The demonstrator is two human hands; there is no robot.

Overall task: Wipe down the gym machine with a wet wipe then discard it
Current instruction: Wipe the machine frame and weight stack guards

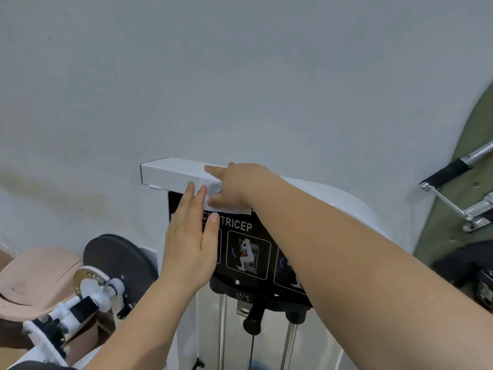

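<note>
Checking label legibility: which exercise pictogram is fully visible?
The middle pictogram, below TRICEP; the left hand hides one neighbour, the right forearm the other.

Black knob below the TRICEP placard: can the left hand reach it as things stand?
Probably yes: the left hand is open and grips nothing, and nothing lies between it and the black knob.

Black placard on the gym machine read "TRICEP" in white capitals. The word before it was covered by the left hand and the wet wipe. Below the text sat a framed pictogram of a seated figure, with no caption. The black selector block underneath had small white marks, possibly "2.3" and "LBS", too blurred to confirm. The dark object at the right edge had white lettering, unreadable.
</note>
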